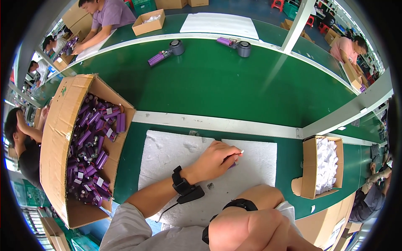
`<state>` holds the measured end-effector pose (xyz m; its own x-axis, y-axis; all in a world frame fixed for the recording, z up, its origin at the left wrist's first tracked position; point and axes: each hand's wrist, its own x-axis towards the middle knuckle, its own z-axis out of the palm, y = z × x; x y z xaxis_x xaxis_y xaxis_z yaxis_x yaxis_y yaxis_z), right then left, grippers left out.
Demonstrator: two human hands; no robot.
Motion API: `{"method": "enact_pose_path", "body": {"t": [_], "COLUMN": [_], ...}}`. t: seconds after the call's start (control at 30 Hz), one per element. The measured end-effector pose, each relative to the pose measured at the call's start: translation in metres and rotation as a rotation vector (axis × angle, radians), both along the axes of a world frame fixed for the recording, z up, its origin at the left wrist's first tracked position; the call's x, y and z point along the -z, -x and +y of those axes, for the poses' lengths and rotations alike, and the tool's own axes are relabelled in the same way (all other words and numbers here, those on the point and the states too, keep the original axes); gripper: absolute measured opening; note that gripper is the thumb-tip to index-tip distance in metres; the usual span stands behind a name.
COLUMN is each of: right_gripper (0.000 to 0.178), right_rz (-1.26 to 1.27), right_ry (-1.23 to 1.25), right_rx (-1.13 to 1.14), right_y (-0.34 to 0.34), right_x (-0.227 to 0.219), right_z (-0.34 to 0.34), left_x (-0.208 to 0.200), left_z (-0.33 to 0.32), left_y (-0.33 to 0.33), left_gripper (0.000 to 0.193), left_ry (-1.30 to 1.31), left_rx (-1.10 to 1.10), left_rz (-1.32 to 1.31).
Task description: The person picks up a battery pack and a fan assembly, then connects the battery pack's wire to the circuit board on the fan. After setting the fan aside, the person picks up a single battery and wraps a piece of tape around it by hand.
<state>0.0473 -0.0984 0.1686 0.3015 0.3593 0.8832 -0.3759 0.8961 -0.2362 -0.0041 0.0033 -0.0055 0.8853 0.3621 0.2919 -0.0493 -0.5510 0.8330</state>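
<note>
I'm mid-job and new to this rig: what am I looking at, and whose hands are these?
No machine: these are a person's bare hands, seen in one picture by a fisheye camera worn on the head, looking down, so edges bend. The left hand is over a white foam-like slab, its grip apparently pinching a small white-tipped piece; a purple bit shows beneath. The right hand looms near the lens; what it holds, if anything, is hidden. Left stands a large brown cardboard box of purple cylinders; right, a smaller brown cardboard box of white pieces. Two purple-and-grey assemblies lie on the green surface beyond.
</note>
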Motion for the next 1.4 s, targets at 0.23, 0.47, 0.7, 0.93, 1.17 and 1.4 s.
{"method": "enact_pose_path", "body": {"t": [0.23, 0.47, 0.7, 0.93, 1.17, 1.4], "right_gripper": [0.064, 0.064, 0.065, 0.065, 0.063, 0.058], "right_rz": [-0.061, -0.059, 0.000, -0.052, -0.052, 0.092], "right_ry": [0.004, 0.035, -0.026, 0.025, 0.088, -0.040], "right_rx": [-0.077, -0.040, -0.069, -0.106, -0.194, -0.142], "right_y": [-0.011, -0.006, -0.008, -0.012, -0.010, -0.003], "right_x": [-0.002, -0.006, 0.000, -0.002, -0.004, -0.004], "right_z": [0.000, 0.002, 0.000, 0.000, -0.009, -0.018], "left_x": [0.002, 0.002, -0.001, -0.001, -0.011, -0.040], "left_z": [0.001, 0.002, 0.001, -0.002, 0.004, 0.045], "left_y": [-0.002, 0.000, -0.001, -0.002, 0.001, 0.038], "left_gripper": [0.013, 0.014, 0.014, 0.015, 0.016, 0.033], "left_ry": [0.001, 0.009, 0.056, 0.146, 0.227, -0.136], "left_rx": [0.006, 0.003, -0.039, -0.170, -0.212, -0.329], "left_rz": [-0.034, -0.073, -0.101, -0.160, -0.066, 0.110]}}
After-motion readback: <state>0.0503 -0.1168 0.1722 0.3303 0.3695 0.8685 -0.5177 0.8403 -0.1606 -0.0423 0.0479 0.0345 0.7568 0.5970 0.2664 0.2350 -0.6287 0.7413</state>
